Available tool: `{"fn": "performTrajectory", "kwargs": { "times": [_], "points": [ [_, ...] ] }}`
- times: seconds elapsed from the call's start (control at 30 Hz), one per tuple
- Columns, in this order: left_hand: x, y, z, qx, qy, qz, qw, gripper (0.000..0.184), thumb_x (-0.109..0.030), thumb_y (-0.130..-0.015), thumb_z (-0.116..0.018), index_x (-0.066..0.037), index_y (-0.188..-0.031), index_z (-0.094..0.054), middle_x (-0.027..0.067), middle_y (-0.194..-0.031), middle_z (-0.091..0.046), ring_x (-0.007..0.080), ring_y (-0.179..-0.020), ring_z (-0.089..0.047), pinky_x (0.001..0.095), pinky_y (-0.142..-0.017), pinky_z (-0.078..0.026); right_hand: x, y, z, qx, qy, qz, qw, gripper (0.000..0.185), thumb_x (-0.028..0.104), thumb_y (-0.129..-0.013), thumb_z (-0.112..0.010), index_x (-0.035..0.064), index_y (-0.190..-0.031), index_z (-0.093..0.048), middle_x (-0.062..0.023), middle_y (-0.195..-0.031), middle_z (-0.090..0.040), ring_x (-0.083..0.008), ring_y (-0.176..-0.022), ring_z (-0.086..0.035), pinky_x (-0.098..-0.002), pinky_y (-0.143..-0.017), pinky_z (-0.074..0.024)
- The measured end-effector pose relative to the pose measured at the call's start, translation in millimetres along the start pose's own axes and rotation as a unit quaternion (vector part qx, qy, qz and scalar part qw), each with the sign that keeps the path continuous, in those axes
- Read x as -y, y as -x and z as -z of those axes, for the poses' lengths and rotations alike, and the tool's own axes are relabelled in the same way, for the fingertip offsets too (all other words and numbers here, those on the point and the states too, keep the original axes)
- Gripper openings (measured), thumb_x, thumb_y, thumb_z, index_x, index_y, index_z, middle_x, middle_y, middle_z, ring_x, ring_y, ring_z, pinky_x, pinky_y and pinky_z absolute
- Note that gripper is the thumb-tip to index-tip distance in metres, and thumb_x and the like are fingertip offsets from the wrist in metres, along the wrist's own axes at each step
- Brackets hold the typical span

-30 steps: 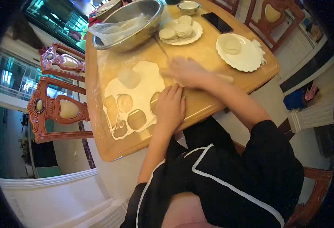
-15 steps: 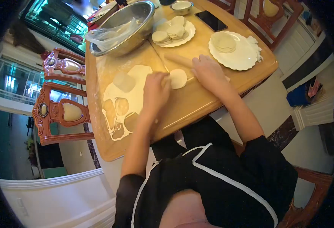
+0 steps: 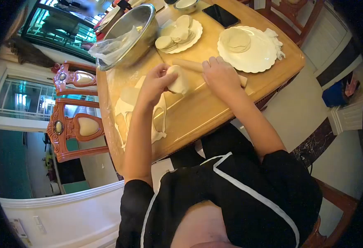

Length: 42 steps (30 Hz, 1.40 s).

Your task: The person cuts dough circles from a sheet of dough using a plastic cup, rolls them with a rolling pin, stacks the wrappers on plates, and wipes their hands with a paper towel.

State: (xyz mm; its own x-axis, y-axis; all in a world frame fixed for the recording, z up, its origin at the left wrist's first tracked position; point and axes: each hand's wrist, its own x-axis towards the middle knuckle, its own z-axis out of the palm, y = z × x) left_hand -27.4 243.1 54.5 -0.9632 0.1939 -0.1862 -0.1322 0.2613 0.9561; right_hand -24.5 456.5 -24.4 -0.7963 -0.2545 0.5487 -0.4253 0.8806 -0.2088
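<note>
My left hand (image 3: 154,84) pinches a round dough wrapper (image 3: 177,80) and holds it up off the table. My right hand (image 3: 221,77) is wrapped over a wooden rolling pin (image 3: 187,64), which lies slantwise on the table. Partly behind my left forearm is a sheet of rolled dough (image 3: 159,115) with round holes cut in it. A translucent round cutter (image 3: 130,95) rests on that sheet. A white scalloped plate (image 3: 258,58) beyond my right hand bears a stack of thin wrappers (image 3: 236,39). A smaller plate (image 3: 197,31) carries several dough rounds (image 3: 180,34).
A large metal bowl (image 3: 148,35) with a plastic bag (image 3: 117,44) stands at the far left of the wooden table (image 3: 181,120). A black phone (image 3: 221,15) and a small bowl (image 3: 186,5) are at the far side. Carved chairs (image 3: 86,126) stand beside the table.
My left hand has gone from the dough sheet to a round wrapper and lifted it from the table. My right hand has stopped its blurred motion and rests on the rolling pin.
</note>
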Motion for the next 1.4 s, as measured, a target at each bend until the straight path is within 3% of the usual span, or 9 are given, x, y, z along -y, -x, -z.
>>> {"fn": "performTrajectory", "kwargs": {
  "times": [0.1,0.27,0.47,0.63,0.67,0.83,0.97,1.13,1.4],
  "points": [
    [32,39,-18,-0.117,-0.072,0.034,0.99,0.026,-0.017,-0.089,-0.066,-0.001,-0.108,-0.059,0.0076,-0.086,-0.065,0.0135,-0.07,-0.065,0.0274,-0.057,-0.053,0,0,-3,0.0,0.019,0.006,1.0,0.02,0.023,-0.082,-0.069,0.0075,-0.088,-0.059,-0.0083,-0.088,-0.058,-0.0244,-0.09,-0.059,-0.0354,-0.075,-0.053],
    [58,85,-33,-0.198,-0.457,-0.238,0.834,0.036,-0.015,-0.083,-0.067,-0.002,-0.116,-0.06,0.0203,-0.124,-0.058,0.0366,-0.108,-0.059,0.0443,-0.091,-0.048,1,-1,7,0.028,-0.012,0.035,0.999,0.021,0.023,-0.081,-0.069,0.0069,-0.09,-0.059,-0.0095,-0.09,-0.058,-0.028,-0.091,-0.058,-0.0378,-0.078,-0.051],
    [77,90,-31,-0.124,-0.428,-0.31,0.84,0.035,-0.011,-0.083,-0.066,0.001,-0.115,-0.06,0.0201,-0.122,-0.06,0.0377,-0.112,-0.057,0.045,-0.096,-0.046,36,12,18,0.11,-0.092,0.145,0.979,0.032,0.022,-0.082,-0.068,0.0059,-0.108,-0.061,-0.0123,-0.095,-0.057,-0.0314,-0.094,-0.057,-0.0432,-0.081,-0.048],
    [81,90,-33,-0.155,-0.404,-0.337,0.836,0.032,-0.009,-0.082,-0.065,0.002,-0.112,-0.061,0.019,-0.12,-0.061,0.037,-0.11,-0.058,0.0433,-0.094,-0.047,50,-18,12,0.105,0.056,0.168,0.979,0.046,0.032,-0.092,-0.055,0.0049,-0.13,-0.052,-0.0209,-0.128,-0.054,-0.0347,-0.115,-0.053,-0.0469,-0.095,-0.0421],
    [80,90,-32,-0.162,-0.399,-0.34,0.836,0.032,-0.009,-0.082,-0.065,0.002,-0.112,-0.061,0.019,-0.12,-0.061,0.037,-0.11,-0.058,0.0433,-0.094,-0.047,57,-23,14,0.193,0.054,0.139,0.97,0.047,0.033,-0.094,-0.051,0.0045,-0.132,-0.05,-0.0221,-0.134,-0.05,-0.0355,-0.12,-0.051,-0.048,-0.097,-0.0407],
    [83,90,-33,-0.161,-0.38,-0.33,0.849,0.028,-0.008,-0.086,-0.064,0.001,-0.112,-0.063,0.0198,-0.118,-0.061,0.0377,-0.111,-0.057,0.0424,-0.097,-0.046,67,-30,14,0.299,0.084,0.147,0.939,0.04,0.026,-0.097,-0.047,0.0053,-0.131,-0.05,-0.0185,-0.131,-0.054,-0.0351,-0.122,-0.049,-0.0499,-0.099,-0.0403],
    [79,85,-25,-0.159,-0.35,-0.335,0.86,0.025,-0.008,-0.085,-0.064,0.001,-0.109,-0.065,0.0204,-0.118,-0.061,0.0377,-0.111,-0.057,0.042,-0.097,-0.046,35,-41,16,0.158,0.01,0.122,0.98,0.035,0.024,-0.092,-0.058,0.0087,-0.123,-0.056,-0.0179,-0.109,-0.059,-0.036,-0.108,-0.055,-0.0467,-0.092,-0.0463],
    [52,53,-14,-0.226,-0.399,-0.259,0.85,0.017,-0.012,-0.081,-0.063,-0.002,-0.092,-0.069,0.0189,-0.102,-0.063,0.0367,-0.097,-0.058,0.0455,-0.087,-0.049,24,-12,19,0.16,0.01,0.016,0.987,0.031,0.027,-0.088,-0.064,0.0046,-0.108,-0.056,-0.0166,-0.1,-0.06,-0.035,-0.097,-0.059,-0.0443,-0.083,-0.0504],
    [33,-25,0,0.056,-0.357,0.018,0.932,0.025,-0.018,-0.068,-0.075,-0.001,-0.084,-0.065,0.0126,-0.085,-0.063,0.0214,-0.075,-0.062,0.0347,-0.067,-0.05,6,-6,9,0.055,0.048,0.016,0.997,0.026,0.03,-0.087,-0.066,0.0065,-0.093,-0.055,-0.0116,-0.09,-0.058,-0.0293,-0.089,-0.061,-0.0405,-0.072,-0.0533]
  ]
}}
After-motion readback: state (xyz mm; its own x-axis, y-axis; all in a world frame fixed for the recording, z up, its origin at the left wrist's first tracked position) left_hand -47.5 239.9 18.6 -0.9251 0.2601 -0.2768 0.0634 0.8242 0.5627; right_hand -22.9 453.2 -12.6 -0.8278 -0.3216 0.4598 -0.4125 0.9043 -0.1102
